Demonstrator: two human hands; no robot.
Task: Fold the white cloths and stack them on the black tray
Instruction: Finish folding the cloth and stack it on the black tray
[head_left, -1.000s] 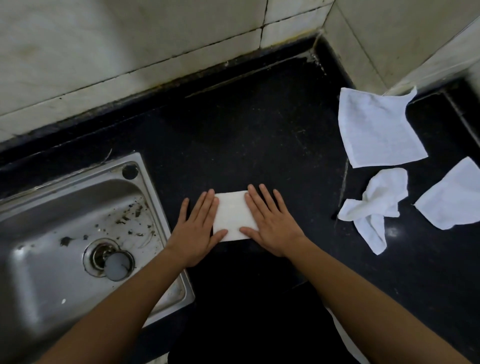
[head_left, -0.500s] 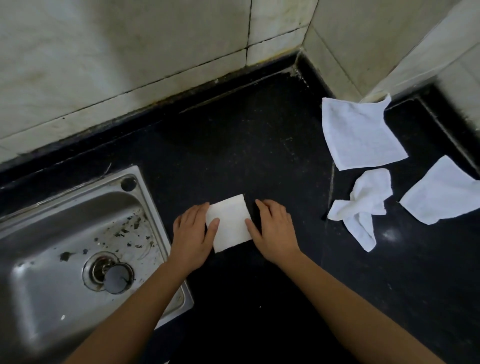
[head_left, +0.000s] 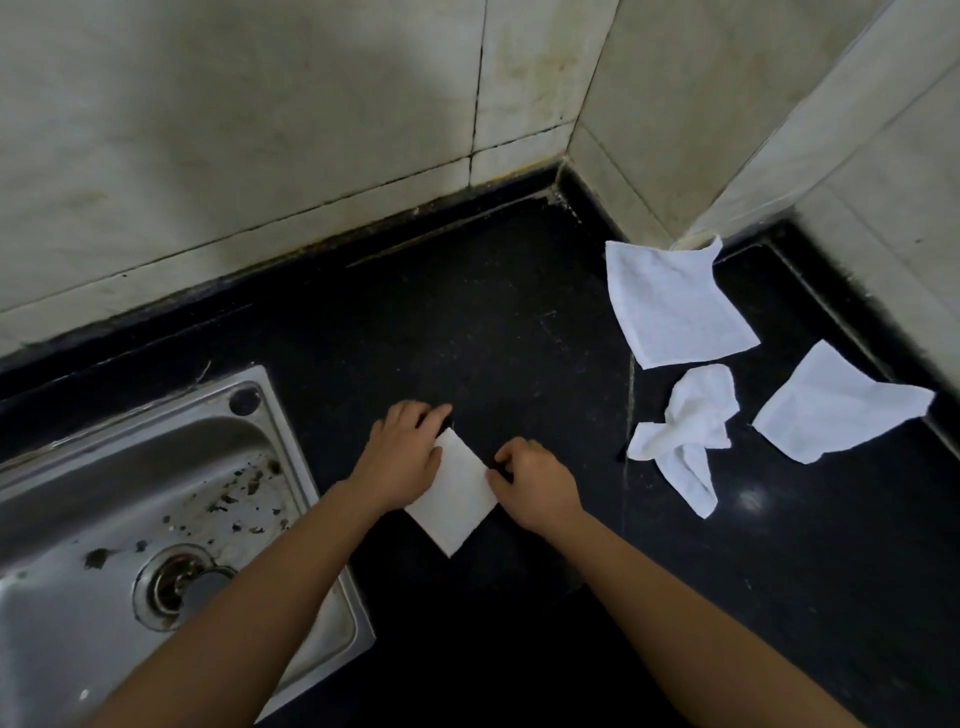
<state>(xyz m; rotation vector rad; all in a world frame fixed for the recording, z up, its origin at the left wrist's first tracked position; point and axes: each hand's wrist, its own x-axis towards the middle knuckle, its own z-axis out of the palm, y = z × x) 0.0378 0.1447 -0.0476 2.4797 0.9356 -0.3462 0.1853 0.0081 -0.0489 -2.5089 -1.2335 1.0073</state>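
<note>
A small folded white cloth (head_left: 457, 499) lies turned like a diamond on the black counter (head_left: 467, 322). My left hand (head_left: 402, 454) grips its upper left edge, fingers curled over the top corner. My right hand (head_left: 535, 480) pinches its right corner. Three more white cloths lie to the right: a flat one (head_left: 670, 306) near the wall corner, a crumpled one (head_left: 685, 431) below it, and a partly folded one (head_left: 831, 410) at the far right. No black tray is in view.
A steel sink (head_left: 156, 519) with dark specks and a drain plug sits at the left, its rim close to my left forearm. Tiled walls close off the back and the right side of the counter.
Both hands went from lying flat on the folded cloth to curling around its edges. The cloth has rotated from nearly square-on into a diamond orientation.
</note>
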